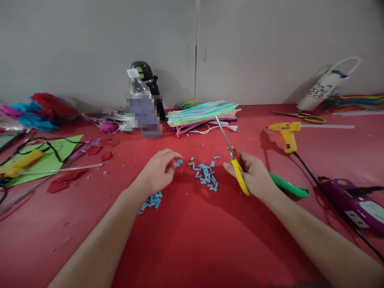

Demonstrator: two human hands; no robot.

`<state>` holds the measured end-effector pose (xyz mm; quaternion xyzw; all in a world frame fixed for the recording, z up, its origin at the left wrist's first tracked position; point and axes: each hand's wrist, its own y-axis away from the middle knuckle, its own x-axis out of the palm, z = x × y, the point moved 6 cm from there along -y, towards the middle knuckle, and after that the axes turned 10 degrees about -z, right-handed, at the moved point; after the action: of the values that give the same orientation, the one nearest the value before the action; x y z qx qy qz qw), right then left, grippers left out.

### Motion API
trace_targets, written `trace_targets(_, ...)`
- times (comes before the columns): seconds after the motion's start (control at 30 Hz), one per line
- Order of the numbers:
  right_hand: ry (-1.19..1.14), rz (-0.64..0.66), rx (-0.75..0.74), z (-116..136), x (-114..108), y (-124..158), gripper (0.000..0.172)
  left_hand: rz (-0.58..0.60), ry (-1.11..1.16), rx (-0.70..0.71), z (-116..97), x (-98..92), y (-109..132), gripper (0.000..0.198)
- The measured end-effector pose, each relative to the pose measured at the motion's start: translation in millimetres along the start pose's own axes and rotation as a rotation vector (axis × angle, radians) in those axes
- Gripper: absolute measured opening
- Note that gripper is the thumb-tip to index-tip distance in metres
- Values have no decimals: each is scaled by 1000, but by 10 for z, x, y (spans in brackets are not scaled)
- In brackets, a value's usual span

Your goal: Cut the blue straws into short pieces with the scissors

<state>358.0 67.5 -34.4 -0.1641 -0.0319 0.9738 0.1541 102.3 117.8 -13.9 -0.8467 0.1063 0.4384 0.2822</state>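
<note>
My right hand [253, 174] grips scissors [238, 172] with yellow and red handles, their blades together and pointing up and away to the left. My left hand [159, 170] is curled, with a few small light-blue cut pieces [179, 163] between thumb and fingertips. Between my hands lies a loose heap of similar blue pieces [207, 175] on the red tabletop [186, 240]. A second blue heap [152, 201] sits beside my left wrist, partly hidden by it. Just right of my right hand rests a green-handled tool [289, 186], partly covered by that hand.
Pastel fuzzy stems [204, 114] are stacked at the back near a clear bottle [141, 88] and a black flask [156, 90]. At right are a yellow glue gun [286, 134], a purple power strip [354, 202] and a white tumbler [321, 90]. Green paper [67, 146] lies left.
</note>
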Motion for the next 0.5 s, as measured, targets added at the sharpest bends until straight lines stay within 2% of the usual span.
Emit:
trace_targets(0.07,6,6,-3,-46,14,-15,40,22,-7,21,-98,41,-19,27)
trace_targets(0.13,13,26,1,-100,34,-21,33,37,-51,11,-106,35,-30,28)
trace_targets(0.3,10,47,-22,-162,53,-18,25,-1,-100,-104,170,-138,-10,20)
trace_targets(0.5,48,60,-49,-186,51,-9,20,62,-153,-119,241,-73,26,13)
